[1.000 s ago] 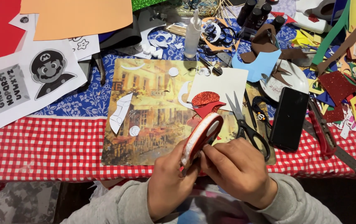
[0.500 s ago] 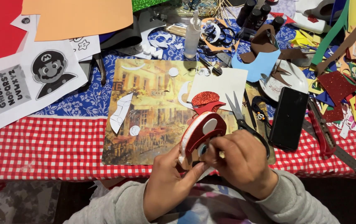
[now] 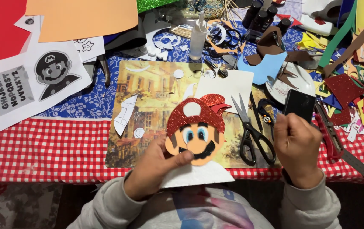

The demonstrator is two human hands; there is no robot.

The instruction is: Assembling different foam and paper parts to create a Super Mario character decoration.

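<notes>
From my remote seat I see the left hand [image 3: 152, 169] pinching, thumb on top, the lower edge of a foam cartoon face [image 3: 196, 133] — peach skin, black moustache, blue eyes and a red glitter cap with a white disc — held face-up over the near edge of the bench [image 3: 42, 148], which wears a red-and-white checked cloth. A white backing piece [image 3: 199, 174] shows below the chin, touching the face, though I cannot tell whether the two are joined. The right hand [image 3: 297, 146] is lifted off to the side with fingers curled shut; I cannot tell whether they close on anything small. Beneath the face lies a printed mat with a painted street scene [image 3: 148, 97], and just to its right rest black-handled scissors [image 3: 252, 131], blades pointing away, beside a black phone [image 3: 299, 104]. A white glue bottle [image 3: 198, 36] stands upright farther back, well apart from both hands, and a black-and-white printed character template [image 3: 54, 74] lies at the far left. I judge the assembly step nearly complete, with the face being held up for checking; any next move would call for a steady left grip and a careful reach among the scraps of coloured foam [image 3: 351, 89] crowding the right.
</notes>
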